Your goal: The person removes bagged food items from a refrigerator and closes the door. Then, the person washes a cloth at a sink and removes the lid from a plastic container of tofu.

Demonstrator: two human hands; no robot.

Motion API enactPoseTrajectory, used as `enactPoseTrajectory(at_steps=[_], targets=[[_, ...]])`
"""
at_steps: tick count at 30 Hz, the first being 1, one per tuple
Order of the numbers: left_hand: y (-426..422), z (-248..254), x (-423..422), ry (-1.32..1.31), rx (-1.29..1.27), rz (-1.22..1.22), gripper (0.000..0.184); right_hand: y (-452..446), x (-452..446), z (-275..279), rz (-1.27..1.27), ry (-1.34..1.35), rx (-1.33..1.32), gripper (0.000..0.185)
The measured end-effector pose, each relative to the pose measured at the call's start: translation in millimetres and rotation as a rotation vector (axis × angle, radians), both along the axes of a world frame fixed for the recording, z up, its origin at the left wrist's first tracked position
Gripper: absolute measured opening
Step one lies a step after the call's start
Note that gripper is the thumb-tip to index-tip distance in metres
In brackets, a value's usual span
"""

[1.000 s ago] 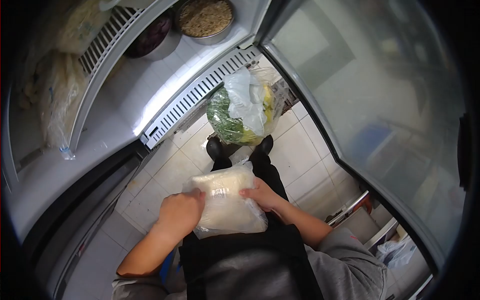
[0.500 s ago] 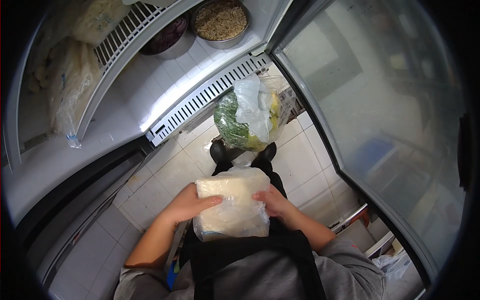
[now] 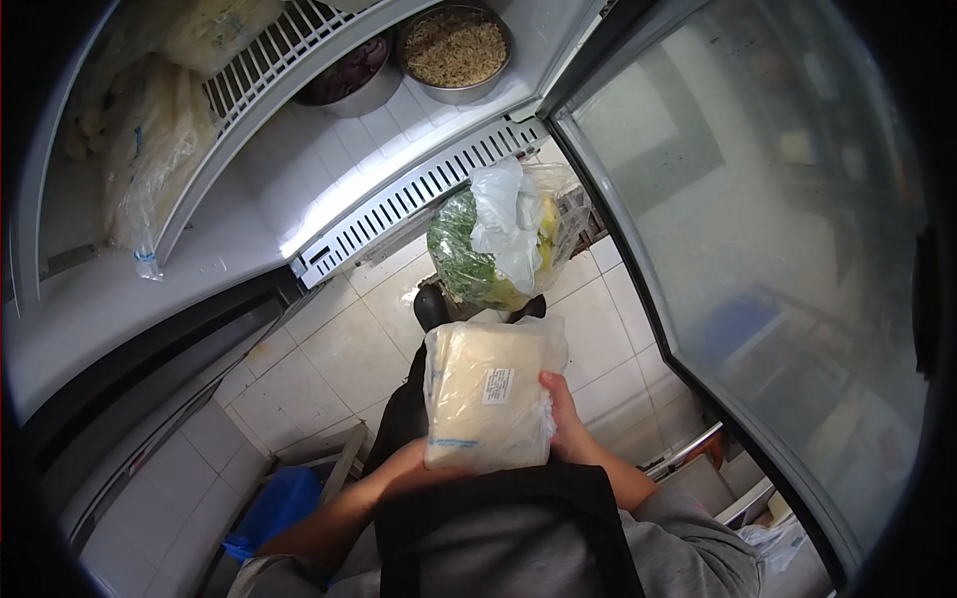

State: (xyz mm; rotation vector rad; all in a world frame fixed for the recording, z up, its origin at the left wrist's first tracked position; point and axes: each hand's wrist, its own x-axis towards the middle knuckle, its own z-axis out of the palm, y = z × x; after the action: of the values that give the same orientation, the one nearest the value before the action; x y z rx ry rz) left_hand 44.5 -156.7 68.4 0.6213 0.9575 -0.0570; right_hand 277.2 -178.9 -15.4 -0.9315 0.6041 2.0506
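A pale, flat packet (image 3: 478, 349) wrapped in clear plastic was at the lower centre of the frame, tilted slightly, with its broad face turned up to the camera. A white printed label (image 3: 498, 386) sat near the middle of that face, and blue print ran along its lower left edge. The right hand (image 3: 564, 419) was clamped on the packet's right edge, its thumb pressed on the upper face and its other fingers hidden. The left hand (image 3: 411, 460) met the packet at its lower left corner; most of it was out of sight underneath, so how its fingers were set could not be told.

Above the packet, at the centre of the frame, a clear bag of greens (image 3: 459, 254) rested low beside the dark shoes (image 3: 431, 307), with a crumpled white bag (image 3: 506, 224) on top. Light tiles (image 3: 329, 369) covered the floor. At the upper centre, two metal bowls (image 3: 461, 95) stood inside a lit cabinet, one with beige shreds and the other with purple pieces. Plastic bags (image 3: 159, 149) lay on a slatted shelf (image 3: 269, 70) at the upper left. A glass door (image 3: 738, 249) stood open across the right side, and a blue container (image 3: 284, 503) was at the lower left.
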Motion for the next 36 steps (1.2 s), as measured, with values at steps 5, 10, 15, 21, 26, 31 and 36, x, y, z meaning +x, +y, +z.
enactPoseTrajectory(at_steps=[5, 10, 15, 21, 26, 31, 36], targets=[[18.2, -25.2, -22.2, -0.259, 0.133, 0.431, 0.074, 25.8, 23.9, -11.0, 0.084, -0.243, 0.258, 0.052], [69.8, -26.8, 20.2, -0.049, 0.285, 0.578, 0.063, 84.1, 20.5, 17.4, 0.376, -0.583, 0.583, 0.042], [86.5, -51.3, 18.5, -0.107, -0.094, 0.813, 0.049, 116.9, -9.8, 33.0, 0.304, -1.01, 0.861, 0.031], [68.1, -74.0, -6.5, -0.291, 0.013, 1.169, 0.049, 117.2, -9.3, 32.3, 0.28, -0.936, 0.859, 0.011], [107.2, -54.0, -52.8, -0.414, 0.317, 1.478, 0.064, 115.8, 7.9, -24.3, 0.182, -1.355, 0.823, 0.012], [119.9, -32.6, -108.4, -0.542, 0.394, 1.415, 0.062, 134.3, 62.7, -110.8, 0.614, -1.971, 0.742, 0.028], [116.6, -25.5, -106.1, -0.309, 0.203, 1.166, 0.045, 157.9, -6.3, -4.6, 0.471, -0.847, 1.009, 0.061]])
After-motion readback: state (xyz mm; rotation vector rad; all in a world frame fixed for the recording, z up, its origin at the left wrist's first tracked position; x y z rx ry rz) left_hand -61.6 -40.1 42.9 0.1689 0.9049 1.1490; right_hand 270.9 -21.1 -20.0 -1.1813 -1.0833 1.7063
